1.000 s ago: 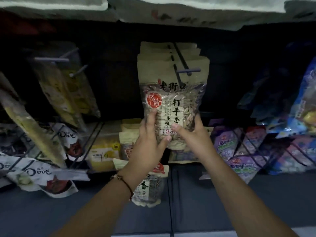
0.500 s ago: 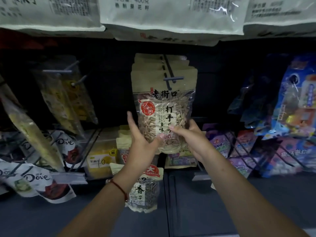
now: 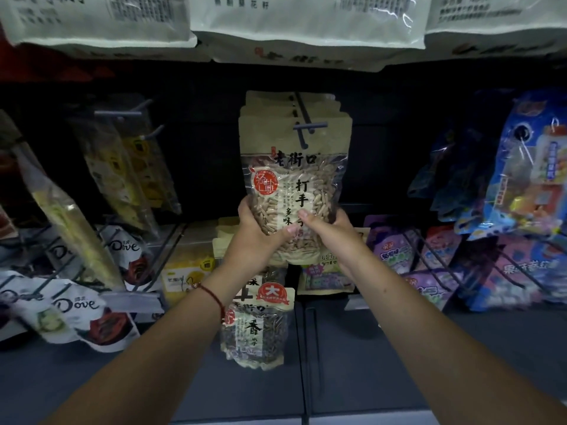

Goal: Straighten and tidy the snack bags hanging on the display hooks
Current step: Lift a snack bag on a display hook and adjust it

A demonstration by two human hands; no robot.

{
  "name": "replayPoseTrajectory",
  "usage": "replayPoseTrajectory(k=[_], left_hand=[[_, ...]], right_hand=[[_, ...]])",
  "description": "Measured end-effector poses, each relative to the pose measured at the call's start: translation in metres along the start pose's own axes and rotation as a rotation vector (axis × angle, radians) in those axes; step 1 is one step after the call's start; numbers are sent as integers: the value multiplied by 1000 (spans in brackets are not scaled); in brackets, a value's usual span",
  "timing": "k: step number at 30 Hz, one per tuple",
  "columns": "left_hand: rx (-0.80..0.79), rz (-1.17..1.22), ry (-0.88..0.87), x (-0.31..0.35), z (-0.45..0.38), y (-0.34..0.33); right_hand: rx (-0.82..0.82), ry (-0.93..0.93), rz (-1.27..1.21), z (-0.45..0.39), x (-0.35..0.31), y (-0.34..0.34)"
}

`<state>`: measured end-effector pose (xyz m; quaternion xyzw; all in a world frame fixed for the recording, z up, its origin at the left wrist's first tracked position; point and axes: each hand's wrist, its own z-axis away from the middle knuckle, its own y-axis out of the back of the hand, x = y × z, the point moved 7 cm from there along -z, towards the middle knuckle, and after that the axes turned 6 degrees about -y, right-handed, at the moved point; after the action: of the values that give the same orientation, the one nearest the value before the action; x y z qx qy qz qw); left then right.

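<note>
Two hands hold one seed bag (image 3: 294, 191) at the middle of the display. Far left, Dove chocolate bags (image 3: 76, 311) lie on slanted hooks, and above them yellow packets (image 3: 129, 167) hang in deep shadow, their print too dark to read. The left hand (image 3: 254, 240), a red cord round its wrist, cups the bag's lower left corner, its fingers curled behind the edge and its thumb lying across the front. The bag is the front one of a stack of like bags strung on a grey hook (image 3: 306, 127), whose crossbar stands in front of the paper header. The right hand (image 3: 328, 231) takes the lower right corner the same way, thumb on the clear window, fingers hidden behind. So the bag's bottom sits between both grips, and its top hangs well above them. Below the hands, a darker seed bag (image 3: 257, 326) hangs lower. To the right, purple bags (image 3: 395, 256) and blue bags (image 3: 527, 179) hang blurred. White packs (image 3: 306, 23) along the top are cut off by the frame.

Half a second ago the left fingers stood straight and spread beside the bag; now they wrap it.
</note>
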<state>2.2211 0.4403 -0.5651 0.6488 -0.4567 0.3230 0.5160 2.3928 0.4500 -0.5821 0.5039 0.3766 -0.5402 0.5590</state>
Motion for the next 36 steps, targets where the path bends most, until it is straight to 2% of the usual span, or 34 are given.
replayPoseTrajectory(k=[4, 8, 10, 12, 15, 18, 23, 30, 36], left_hand=[[49, -346, -53, 7, 27, 27], [-35, -802, -363, 19, 98, 44], [-158, -911, -467, 8, 136, 45], [-266, -1040, -530, -17, 166, 44], [-369, -1245, -512, -60, 187, 42], [-389, -1267, -463, -96, 186, 33], [-355, -1256, -429, -127, 164, 13], [-240, -1166, -341, -165, 135, -11], [-194, -1141, -242, -194, 94, -18]], right_hand=[[164, 91, 148, 26, -7, 8], [196, 418, 539, 85, -4, 0], [100, 531, 784, 118, 10, -15], [-37, 567, 989, 145, 32, -30], [-181, 544, 1193, 162, 67, -53], [-256, 465, 1230, 160, 94, -71], [-279, 339, 1191, 140, 127, -96], [-228, 231, 1088, 99, 164, -121], [-105, 279, 1055, 40, 168, -130]])
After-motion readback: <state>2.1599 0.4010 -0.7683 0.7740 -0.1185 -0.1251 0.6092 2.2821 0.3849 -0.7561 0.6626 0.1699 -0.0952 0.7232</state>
